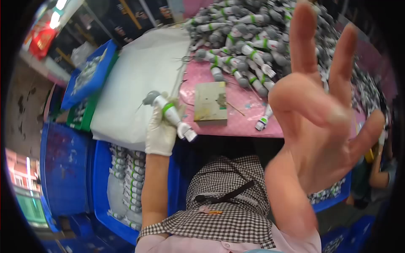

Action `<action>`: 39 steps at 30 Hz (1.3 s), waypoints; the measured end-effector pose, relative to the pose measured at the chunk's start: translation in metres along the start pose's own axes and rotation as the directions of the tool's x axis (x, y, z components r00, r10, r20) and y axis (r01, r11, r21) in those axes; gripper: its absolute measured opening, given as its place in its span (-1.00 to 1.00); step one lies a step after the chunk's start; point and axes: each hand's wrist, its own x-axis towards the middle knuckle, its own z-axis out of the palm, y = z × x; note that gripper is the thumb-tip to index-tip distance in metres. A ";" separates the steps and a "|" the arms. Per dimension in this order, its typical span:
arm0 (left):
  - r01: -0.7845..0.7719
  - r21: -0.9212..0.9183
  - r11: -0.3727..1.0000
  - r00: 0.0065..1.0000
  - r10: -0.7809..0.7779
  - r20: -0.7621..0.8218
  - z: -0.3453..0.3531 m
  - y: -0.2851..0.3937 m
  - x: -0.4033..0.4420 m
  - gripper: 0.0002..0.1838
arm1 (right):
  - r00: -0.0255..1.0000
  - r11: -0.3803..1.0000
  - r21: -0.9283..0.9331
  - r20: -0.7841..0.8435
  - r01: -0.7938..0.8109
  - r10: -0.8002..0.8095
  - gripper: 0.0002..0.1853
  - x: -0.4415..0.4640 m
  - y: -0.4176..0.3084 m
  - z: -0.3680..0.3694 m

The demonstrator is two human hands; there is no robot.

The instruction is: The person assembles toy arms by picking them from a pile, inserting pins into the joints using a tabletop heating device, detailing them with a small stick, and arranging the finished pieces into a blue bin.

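My left hand (pixel 162 133), in a white glove, is closed around a toy robot arm (pixel 170 113) with a grey shoulder, a green band and a small white hand pointing down to the right. My right hand (pixel 314 122) is bare and raised very close to the camera. Two of its fingers point up, one is bent across the palm and another sticks out to the right; I see nothing held in it. Between the hands, a worn metal box (pixel 210 103) lies on the pink sheet (pixel 249 126). One more toy arm (pixel 264 118) lies near the table's front edge.
A large heap of similar toy arms (pixel 244 38) covers the back of the table. White sheeting (pixel 141 63) lies at left. Blue bins (pixel 99 181) with rows of arms stand below left, and blue and green crates (pixel 89 76) farther left. Another person's arm (pixel 379 168) shows at right.
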 end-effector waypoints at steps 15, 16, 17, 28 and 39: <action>0.031 -0.058 0.998 0.998 -0.028 0.058 0.017 -0.002 -0.008 -0.53 | 0.989 0.991 -0.118 0.137 0.064 -0.048 -0.30 0.022 -0.027 -0.016; 0.064 -0.109 0.992 0.995 -0.055 0.086 0.015 -0.002 -0.005 -0.54 | 0.989 0.990 -0.129 0.139 0.064 -0.046 -0.31 0.022 -0.029 -0.016; 0.067 -0.106 0.992 0.995 -0.059 0.081 0.017 -0.001 -0.007 -0.54 | 0.989 0.989 -0.128 0.139 0.068 -0.050 -0.31 0.022 -0.027 -0.017; 0.170 -0.205 0.964 0.985 -0.160 0.067 -0.001 -0.004 -0.011 -0.48 | 0.985 0.990 -0.124 0.165 0.067 -0.046 -0.33 0.020 -0.021 -0.021; 0.249 -0.139 0.959 0.967 -0.236 0.098 0.010 -0.013 -0.009 -0.45 | 0.978 0.987 -0.136 0.203 0.082 -0.053 -0.36 0.021 -0.027 -0.024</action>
